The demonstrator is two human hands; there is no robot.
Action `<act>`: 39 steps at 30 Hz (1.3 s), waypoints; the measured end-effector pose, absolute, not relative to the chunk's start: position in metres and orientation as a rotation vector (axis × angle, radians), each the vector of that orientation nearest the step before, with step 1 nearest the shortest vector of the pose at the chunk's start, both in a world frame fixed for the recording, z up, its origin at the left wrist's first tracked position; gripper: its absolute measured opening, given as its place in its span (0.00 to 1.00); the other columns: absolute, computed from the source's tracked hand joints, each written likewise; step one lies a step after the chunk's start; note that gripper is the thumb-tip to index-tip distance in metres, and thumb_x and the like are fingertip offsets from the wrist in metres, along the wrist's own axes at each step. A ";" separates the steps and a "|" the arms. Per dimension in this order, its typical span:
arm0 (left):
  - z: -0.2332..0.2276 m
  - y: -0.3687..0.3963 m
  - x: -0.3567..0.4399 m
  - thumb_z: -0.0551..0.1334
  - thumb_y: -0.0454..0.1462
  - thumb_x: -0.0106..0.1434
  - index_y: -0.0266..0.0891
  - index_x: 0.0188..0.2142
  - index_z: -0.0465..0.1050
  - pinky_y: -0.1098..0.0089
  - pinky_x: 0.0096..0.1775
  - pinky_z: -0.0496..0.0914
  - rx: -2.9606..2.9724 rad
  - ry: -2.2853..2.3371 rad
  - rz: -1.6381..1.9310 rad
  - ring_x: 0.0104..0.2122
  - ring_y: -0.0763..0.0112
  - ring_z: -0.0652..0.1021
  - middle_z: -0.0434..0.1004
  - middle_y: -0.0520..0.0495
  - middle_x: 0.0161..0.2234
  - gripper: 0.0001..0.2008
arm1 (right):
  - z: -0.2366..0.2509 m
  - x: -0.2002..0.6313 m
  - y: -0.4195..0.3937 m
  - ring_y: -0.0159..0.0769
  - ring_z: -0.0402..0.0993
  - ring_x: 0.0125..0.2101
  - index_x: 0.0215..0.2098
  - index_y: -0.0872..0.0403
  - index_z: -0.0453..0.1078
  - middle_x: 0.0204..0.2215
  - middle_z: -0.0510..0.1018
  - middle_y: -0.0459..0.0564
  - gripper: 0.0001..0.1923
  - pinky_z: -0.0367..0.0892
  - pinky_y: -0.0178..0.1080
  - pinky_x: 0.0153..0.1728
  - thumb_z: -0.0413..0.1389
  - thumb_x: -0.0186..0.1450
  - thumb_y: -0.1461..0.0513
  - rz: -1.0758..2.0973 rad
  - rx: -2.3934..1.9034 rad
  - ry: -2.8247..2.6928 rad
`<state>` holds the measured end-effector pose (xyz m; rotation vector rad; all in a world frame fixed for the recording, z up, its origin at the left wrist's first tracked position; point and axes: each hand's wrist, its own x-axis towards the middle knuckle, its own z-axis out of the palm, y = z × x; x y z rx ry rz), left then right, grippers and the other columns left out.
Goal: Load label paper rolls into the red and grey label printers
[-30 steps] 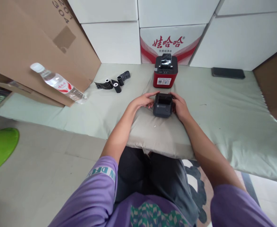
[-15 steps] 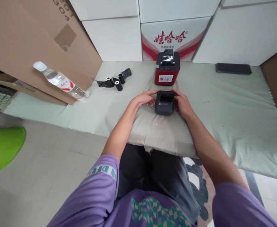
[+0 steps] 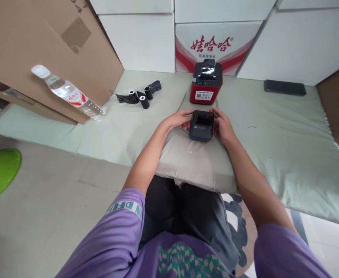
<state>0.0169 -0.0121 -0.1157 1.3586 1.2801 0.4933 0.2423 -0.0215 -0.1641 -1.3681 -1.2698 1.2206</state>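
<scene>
Pale green mattress [image 3: 273, 143] by stacked cartons: our left hand [image 3: 177, 120] and right hand [image 3: 223, 126] clasp the dark printer [image 3: 201, 126] on the pillow [image 3: 195, 162], lid open, empty; paper rolls [image 3: 140, 97] lie untouched.

small dark-grey printer [image 3: 201, 126] | upright | on pale cushion

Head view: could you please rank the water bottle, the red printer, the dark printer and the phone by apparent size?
1. water bottle
2. red printer
3. dark printer, close to the red one; nearness makes this unsure
4. phone
</scene>
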 end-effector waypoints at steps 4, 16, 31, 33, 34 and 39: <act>-0.115 -0.013 0.015 0.57 0.29 0.74 0.36 0.76 0.63 0.75 0.25 0.56 1.326 1.263 0.505 0.19 0.79 0.71 0.74 0.57 0.20 0.31 | -0.167 0.250 -0.018 0.28 0.67 0.19 0.70 0.48 0.70 0.75 0.69 0.55 0.44 0.59 0.39 0.15 0.55 0.54 0.61 1.255 -1.299 -1.351; -0.126 -0.006 0.005 0.59 0.30 0.71 0.37 0.76 0.63 0.74 0.24 0.55 1.304 1.135 0.596 0.17 0.80 0.66 0.72 0.57 0.20 0.34 | -0.171 0.254 -0.014 0.30 0.66 0.18 0.68 0.50 0.71 0.54 0.85 0.58 0.36 0.62 0.39 0.17 0.62 0.63 0.50 1.165 -1.306 -1.396; -0.125 -0.010 0.008 0.61 0.34 0.74 0.36 0.76 0.63 0.74 0.24 0.55 1.312 1.157 0.610 0.17 0.81 0.66 0.73 0.57 0.20 0.33 | -0.175 0.253 -0.006 0.34 0.65 0.19 0.47 0.51 0.74 0.28 0.78 0.51 0.31 0.59 0.40 0.18 0.66 0.59 0.38 0.930 -1.466 -1.267; -0.124 -0.011 0.009 0.61 0.34 0.74 0.36 0.76 0.62 0.74 0.24 0.55 1.320 1.158 0.606 0.17 0.80 0.66 0.72 0.58 0.19 0.33 | -0.177 0.252 -0.008 0.34 0.70 0.23 0.55 0.50 0.71 0.43 0.83 0.57 0.34 0.64 0.40 0.21 0.66 0.60 0.40 0.824 -1.426 -1.281; -0.123 -0.011 0.010 0.61 0.34 0.74 0.35 0.76 0.62 0.74 0.24 0.55 1.326 1.154 0.601 0.17 0.80 0.66 0.72 0.58 0.19 0.33 | -0.178 0.252 -0.009 0.35 0.72 0.26 0.57 0.49 0.70 0.49 0.82 0.59 0.35 0.65 0.41 0.23 0.66 0.60 0.41 0.777 -1.409 -1.300; -0.120 -0.012 0.013 0.57 0.31 0.75 0.30 0.73 0.66 0.74 0.23 0.54 1.345 1.157 0.581 0.16 0.79 0.65 0.71 0.57 0.18 0.28 | -0.179 0.247 -0.010 0.40 0.75 0.32 0.53 0.51 0.71 0.52 0.82 0.63 0.31 0.70 0.44 0.29 0.64 0.60 0.43 0.824 -1.315 -1.364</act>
